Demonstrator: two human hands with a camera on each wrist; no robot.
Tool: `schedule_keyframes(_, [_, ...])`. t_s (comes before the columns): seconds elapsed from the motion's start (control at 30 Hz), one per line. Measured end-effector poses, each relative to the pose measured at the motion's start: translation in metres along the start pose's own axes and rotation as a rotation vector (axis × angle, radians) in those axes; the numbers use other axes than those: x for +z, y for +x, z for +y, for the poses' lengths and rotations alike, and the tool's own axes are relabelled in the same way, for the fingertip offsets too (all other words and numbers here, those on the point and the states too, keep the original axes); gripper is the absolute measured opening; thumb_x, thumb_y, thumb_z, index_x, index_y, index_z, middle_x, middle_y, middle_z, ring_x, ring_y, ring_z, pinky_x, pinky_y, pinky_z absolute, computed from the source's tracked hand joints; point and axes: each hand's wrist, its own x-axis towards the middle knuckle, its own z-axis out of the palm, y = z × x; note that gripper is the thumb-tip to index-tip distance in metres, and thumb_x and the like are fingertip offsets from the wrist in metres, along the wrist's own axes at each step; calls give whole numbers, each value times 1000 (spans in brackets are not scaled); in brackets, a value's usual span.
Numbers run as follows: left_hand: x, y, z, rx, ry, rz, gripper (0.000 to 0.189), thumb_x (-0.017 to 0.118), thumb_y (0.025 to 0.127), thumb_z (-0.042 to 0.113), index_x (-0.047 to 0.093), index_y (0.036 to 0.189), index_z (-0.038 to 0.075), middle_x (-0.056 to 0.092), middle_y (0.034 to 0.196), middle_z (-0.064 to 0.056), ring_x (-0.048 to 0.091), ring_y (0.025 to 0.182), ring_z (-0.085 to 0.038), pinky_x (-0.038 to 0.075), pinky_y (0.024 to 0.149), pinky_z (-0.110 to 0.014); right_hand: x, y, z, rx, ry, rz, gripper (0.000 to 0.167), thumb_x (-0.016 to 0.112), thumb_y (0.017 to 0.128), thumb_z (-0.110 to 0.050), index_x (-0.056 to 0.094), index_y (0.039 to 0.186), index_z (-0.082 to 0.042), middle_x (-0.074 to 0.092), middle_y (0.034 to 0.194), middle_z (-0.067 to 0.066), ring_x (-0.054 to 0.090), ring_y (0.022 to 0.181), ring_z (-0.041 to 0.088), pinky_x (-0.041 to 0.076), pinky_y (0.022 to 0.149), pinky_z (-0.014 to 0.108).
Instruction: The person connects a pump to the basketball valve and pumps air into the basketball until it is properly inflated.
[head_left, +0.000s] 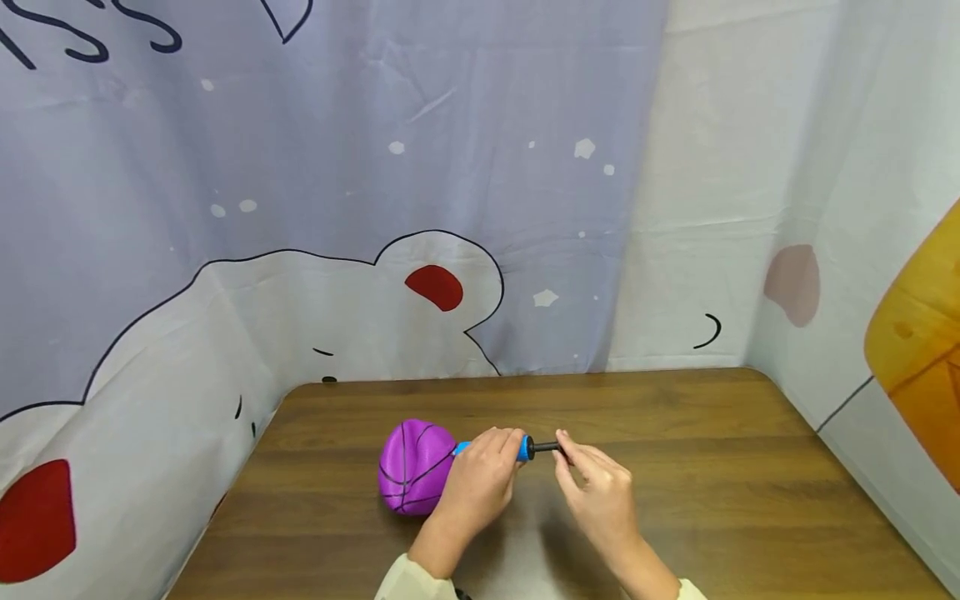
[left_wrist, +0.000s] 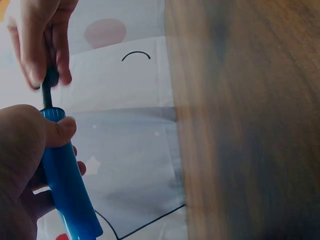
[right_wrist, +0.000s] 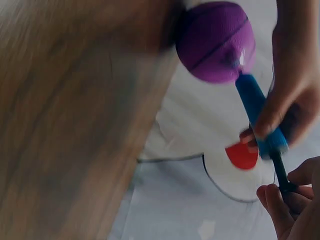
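A purple ball (head_left: 411, 475) with black seam lines, dented on top, is at the left over the wooden table. Joined to its side is the tip of a blue hand pump (left_wrist: 70, 185); the joint shows in the right wrist view, where the ball (right_wrist: 217, 42) sits at the pump's end. My left hand (head_left: 482, 477) grips the blue barrel, thumb along its top near the black collar. With thumb and fingertips, my right hand (head_left: 600, 492) pinches the black handle at the end of the pump's rod (head_left: 546, 447), which sticks out a short way.
The brown wooden table (head_left: 712, 467) stretches under both hands. A printed fabric curtain (head_left: 450, 167) hangs behind the table's back edge and continues along the left and right sides.
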Motion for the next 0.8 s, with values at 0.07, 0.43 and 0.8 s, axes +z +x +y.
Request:
schedule_keyframes(0.07, [-1, -2, 1, 10, 0, -3, 37, 83, 78, 10, 65, 109, 4, 71, 98, -5, 70, 94, -21, 58, 95, -35, 4, -3, -3, 6, 34, -31, 31, 76, 75, 8, 76, 105, 5, 77, 94, 15, 74, 69, 23, 60, 63, 19])
schedule_keyframes(0.43, [-3, -3, -1, -30, 1, -23, 36, 80, 84, 17, 62, 114, 8, 70, 101, -1, 69, 90, -17, 59, 84, -30, -23, 10, 16, -59, -42, 68, 26, 67, 77, -1, 78, 101, 2, 78, 90, 12, 73, 65, 22, 59, 69, 15])
schedule_keyframes(0.8, [-3, -2, -3, -28, -15, -17, 32, 76, 88, 17, 63, 115, 7, 70, 102, -2, 70, 93, -18, 59, 85, -31, -50, 16, 25, -17, -101, 96, 26, 67, 79, 1, 78, 102, 3, 78, 94, 12, 74, 69, 27, 50, 84, 4])
